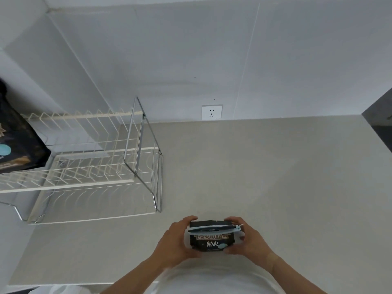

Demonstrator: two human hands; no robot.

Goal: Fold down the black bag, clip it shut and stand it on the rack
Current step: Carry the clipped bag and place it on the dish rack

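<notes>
A small black bag [209,240] with white lettering is held upright between both hands, low in the view near the counter's front edge. Its top is folded down, and a pale blue clip [214,229] runs across the fold. My left hand [176,242] grips the bag's left side, and my right hand [247,238] grips its right side by the clip's end. The white wire rack [91,166] stands on the counter to the left, well apart from the bag.
Another black bag [19,141] stands on the rack's upper tier at the far left. A wall socket [212,112] sits just above the pale counter [265,177]. A dark surface borders the counter at the far right.
</notes>
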